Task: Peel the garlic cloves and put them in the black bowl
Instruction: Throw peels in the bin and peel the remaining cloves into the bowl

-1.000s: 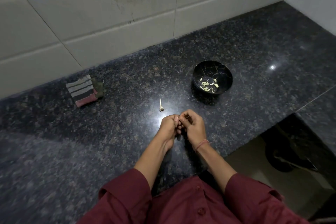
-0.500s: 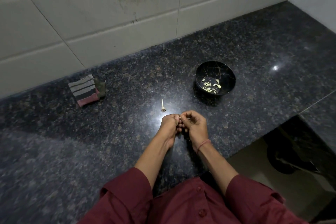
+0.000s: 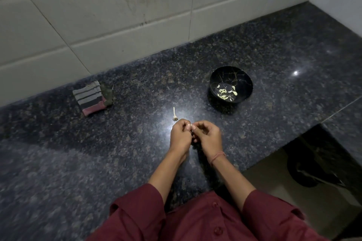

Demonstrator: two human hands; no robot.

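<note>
Granite counter (image 3: 274, 64) carries everything; just above it the left hand (image 3: 180, 135) and right hand (image 3: 208, 137) meet, fingers curled, pinching one small garlic clove (image 3: 190, 127) between their tips, mostly hidden. Peeling looks to be the step in hand; best to steady the clove with one hand, nick the skin with a thumbnail and pull it off in strips without crushing; the black bowl (image 3: 214, 78), well apart to the right, already holds peeled cloves (image 3: 225, 92); a bare stalk (image 3: 174, 114) lies just beyond the fingers.
</note>
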